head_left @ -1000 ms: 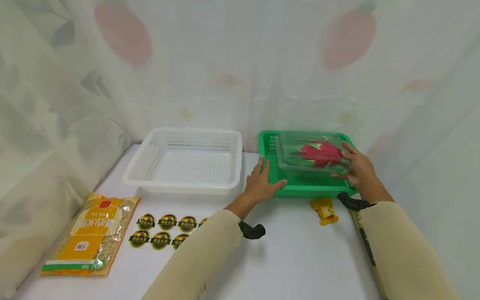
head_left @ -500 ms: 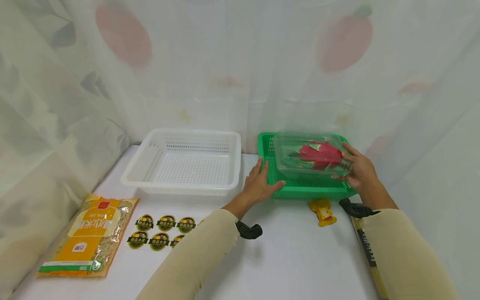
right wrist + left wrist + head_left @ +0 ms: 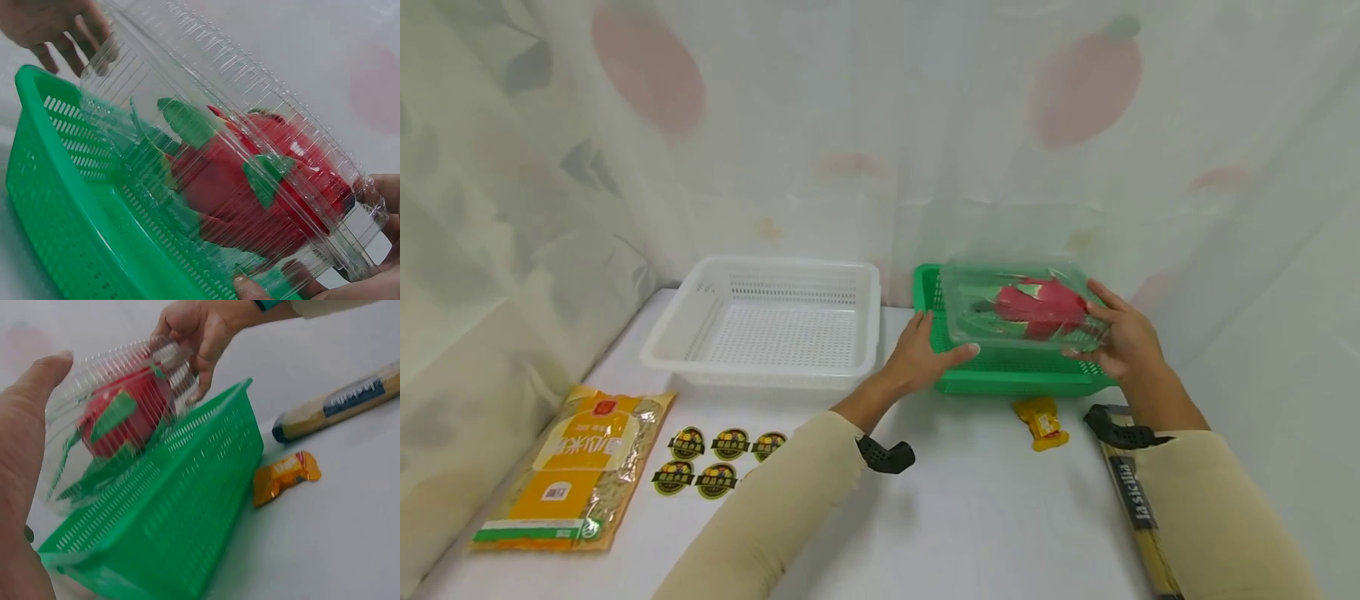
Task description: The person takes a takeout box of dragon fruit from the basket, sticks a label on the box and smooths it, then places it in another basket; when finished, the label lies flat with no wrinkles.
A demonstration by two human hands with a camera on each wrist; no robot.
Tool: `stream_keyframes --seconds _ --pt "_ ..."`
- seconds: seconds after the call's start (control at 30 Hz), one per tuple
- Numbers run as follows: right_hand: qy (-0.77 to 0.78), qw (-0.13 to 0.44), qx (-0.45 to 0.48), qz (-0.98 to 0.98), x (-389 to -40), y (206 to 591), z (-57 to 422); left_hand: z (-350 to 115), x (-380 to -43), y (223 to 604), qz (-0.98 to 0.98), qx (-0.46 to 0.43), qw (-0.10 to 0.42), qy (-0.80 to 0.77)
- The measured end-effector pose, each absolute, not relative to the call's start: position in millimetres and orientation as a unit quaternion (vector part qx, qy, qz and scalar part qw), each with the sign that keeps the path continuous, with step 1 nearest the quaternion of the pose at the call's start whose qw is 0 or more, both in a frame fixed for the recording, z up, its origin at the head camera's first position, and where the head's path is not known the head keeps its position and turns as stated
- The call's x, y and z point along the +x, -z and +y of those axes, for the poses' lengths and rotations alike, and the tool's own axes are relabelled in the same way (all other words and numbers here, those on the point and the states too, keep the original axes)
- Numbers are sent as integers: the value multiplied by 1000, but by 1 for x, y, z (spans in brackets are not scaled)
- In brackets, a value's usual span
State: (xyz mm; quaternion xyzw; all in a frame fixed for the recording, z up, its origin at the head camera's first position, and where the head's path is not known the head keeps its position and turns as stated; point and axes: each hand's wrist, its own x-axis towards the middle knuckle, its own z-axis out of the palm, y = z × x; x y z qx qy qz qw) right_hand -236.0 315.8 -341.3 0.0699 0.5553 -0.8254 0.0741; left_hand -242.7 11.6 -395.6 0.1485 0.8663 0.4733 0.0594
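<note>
My right hand (image 3: 1126, 337) grips the right end of a clear plastic clamshell box (image 3: 970, 304). Inside lies a red dragon fruit (image 3: 1048, 308) with green-tipped scales. The box is held tilted over the green basket (image 3: 1015, 385); the right wrist view shows the thumb and fingers around its end. At the box's left end is my left hand (image 3: 917, 358), fingers extended and thumb spread, by the basket's left side. From the left wrist view, the left thumb (image 3: 47, 378) lies close to the box, but whether it touches cannot be told.
A white basket (image 3: 842, 382) stands left of the green one. In front are several round stickers (image 3: 730, 444) and a yellow food bag (image 3: 576, 467). A small orange wrapped snack (image 3: 1042, 423) and a long pasta packet (image 3: 1131, 492) lie at the right.
The box has risen slightly and shifted a little left in my right hand. My left thumb has moved up toward the box's near left corner. The view has shifted slightly.
</note>
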Motion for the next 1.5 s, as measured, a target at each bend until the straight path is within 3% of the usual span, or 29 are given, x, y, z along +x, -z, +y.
stream_keyframes --seconds 0.27,0.57,1.5 --pt "840 67 54 535 -219 334 303 17 -229 367 803 113 89 -578" --pt "850 64 40 522 -194 325 289 14 -212 357 751 68 77 -652" --pt "828 17 11 561 -130 336 234 -45 -158 362 691 105 62 -712"
